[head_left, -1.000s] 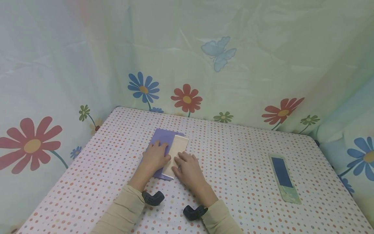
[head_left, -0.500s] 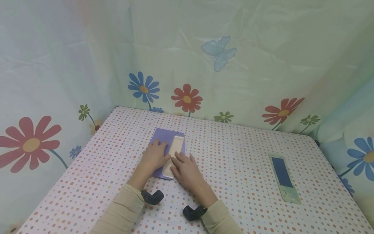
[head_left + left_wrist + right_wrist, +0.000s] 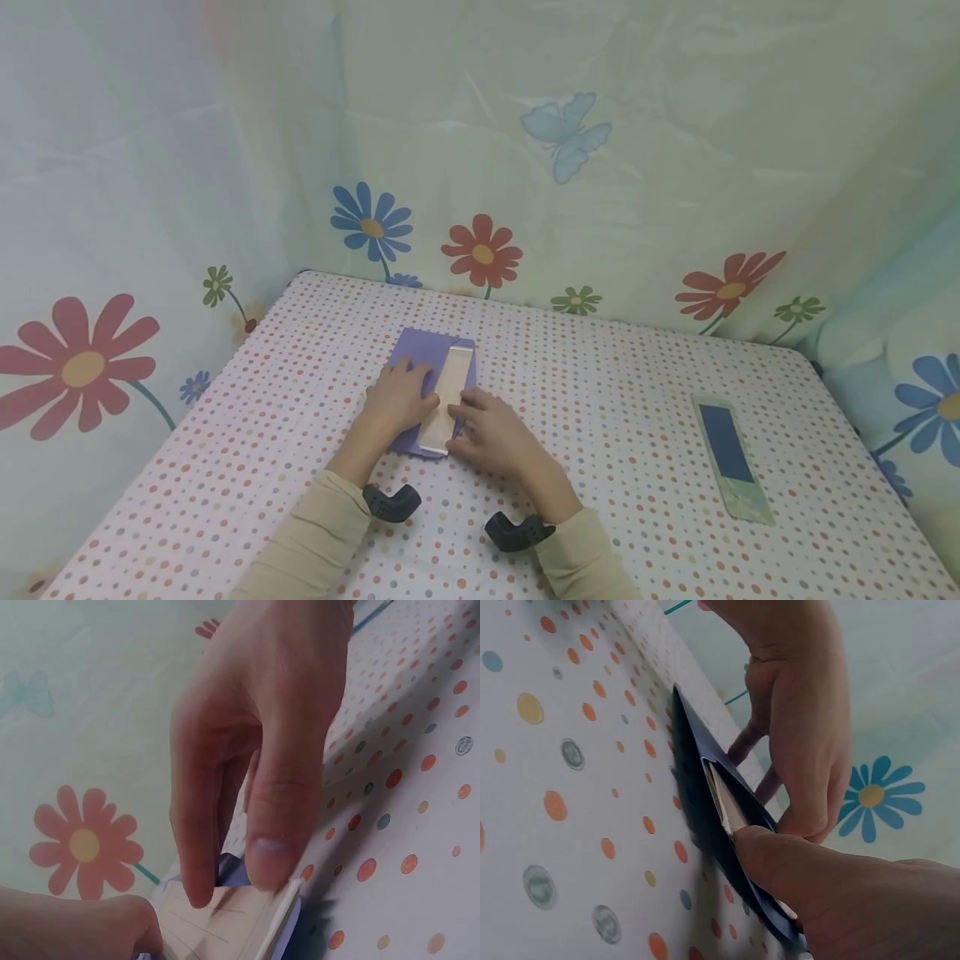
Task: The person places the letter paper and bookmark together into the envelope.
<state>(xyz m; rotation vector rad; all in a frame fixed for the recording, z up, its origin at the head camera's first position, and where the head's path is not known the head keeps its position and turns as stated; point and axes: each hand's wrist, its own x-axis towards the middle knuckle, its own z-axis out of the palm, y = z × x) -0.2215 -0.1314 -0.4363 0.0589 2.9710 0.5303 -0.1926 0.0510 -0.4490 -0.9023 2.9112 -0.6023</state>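
One flat, purple, paper-like folder (image 3: 418,346) lay on a white, dotted tablecloth (image 3: 615,400), and along its three-o'clock side rested a long, cream-coloured, oblong panel (image 3: 454,375) with white strips at its two short ends. Taking six o'clock as the person's own side, the left hand (image 3: 396,400) came in from seven. Its fingers were spread loosely over the folder's nine-o'clock half, tips toward twelve, the thumb out toward three at the panel's edge; it touched without gripping. From five o'clock reached the right hand (image 3: 491,432), its fingers gently bent, thumb and forefinger parted, both at the panel's three-o'clock edge, curled round nothing that I could see. What its other fingers touched, I couldn't tell.

Beige cloth sleeves (image 3: 311,533) covered the forearms, and a black, curved, hard-looking piece (image 3: 392,503) sat by the left wrist. Between three and four o'clock from the folder, well apart, lay a long, pale-green, flat packet (image 3: 733,461) bearing a dark-blue oblong. At twelve hung a pale, shiny curtain (image 3: 675,167) printed with large flowers (image 3: 482,253), and a light-blue butterfly (image 3: 566,137) showed at one.
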